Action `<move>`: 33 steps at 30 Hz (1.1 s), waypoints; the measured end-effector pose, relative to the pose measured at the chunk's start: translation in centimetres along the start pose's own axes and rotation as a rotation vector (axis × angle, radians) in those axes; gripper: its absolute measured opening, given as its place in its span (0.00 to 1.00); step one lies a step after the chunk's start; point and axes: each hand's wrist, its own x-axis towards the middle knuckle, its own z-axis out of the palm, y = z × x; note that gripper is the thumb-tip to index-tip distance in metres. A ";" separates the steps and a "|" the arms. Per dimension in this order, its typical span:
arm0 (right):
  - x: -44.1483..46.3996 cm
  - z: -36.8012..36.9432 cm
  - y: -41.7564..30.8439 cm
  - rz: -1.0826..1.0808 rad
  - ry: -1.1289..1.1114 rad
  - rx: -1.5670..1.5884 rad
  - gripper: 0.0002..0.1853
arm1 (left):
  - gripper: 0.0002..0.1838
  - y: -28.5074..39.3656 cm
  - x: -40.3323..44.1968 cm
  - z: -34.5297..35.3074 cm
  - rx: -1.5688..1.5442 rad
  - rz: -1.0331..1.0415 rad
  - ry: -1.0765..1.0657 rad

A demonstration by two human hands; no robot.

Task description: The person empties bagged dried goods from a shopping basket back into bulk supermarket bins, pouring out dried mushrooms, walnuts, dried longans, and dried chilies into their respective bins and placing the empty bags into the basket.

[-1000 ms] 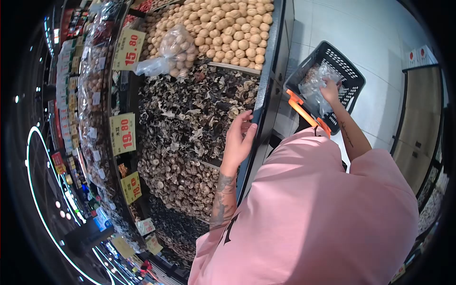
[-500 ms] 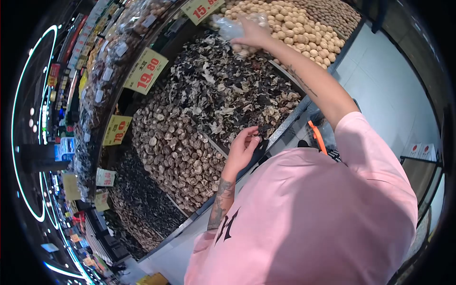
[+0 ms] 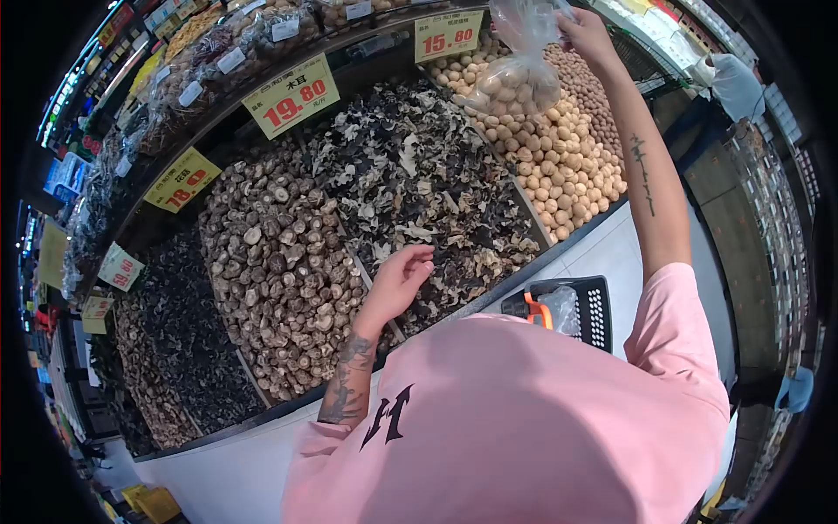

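Note:
My right hand (image 3: 587, 35) grips the top of a clear plastic bag (image 3: 517, 74) at the upper right. Round tan nuts fill the bottom of the bag, which hangs over a heap of similar nuts (image 3: 567, 175). My left hand (image 3: 400, 278) is held with curled fingers above the near edge of the dark dried fungus (image 3: 410, 175), and nothing that I can make out is in it. Left of the fungus lie dried mushrooms (image 3: 275, 271).
Yellow price signs (image 3: 291, 94) stand along the back of the bins. Bagged goods (image 3: 262, 44) fill the shelf behind. A black basket (image 3: 594, 310) with an orange handle is on the floor. Another person (image 3: 733, 87) stands at the upper right.
My right hand has gone from the basket to the bag on the nuts and lifted it up and right. The view has turned, showing more bins. My left hand stays near the fungus.

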 end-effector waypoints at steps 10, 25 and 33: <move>-4.4 -2.6 -10.1 -0.028 -0.176 0.086 0.12 | 0.27 10.4 4.9 0.4 0.096 0.385 0.142; -10.5 -6.8 -16.5 -0.256 -0.565 0.672 0.20 | 0.32 14.8 9.8 -2.0 0.440 0.729 0.525; -14.0 -3.8 -20.5 -0.129 -0.250 0.512 0.16 | 0.20 19.9 4.4 -2.9 0.133 0.743 0.020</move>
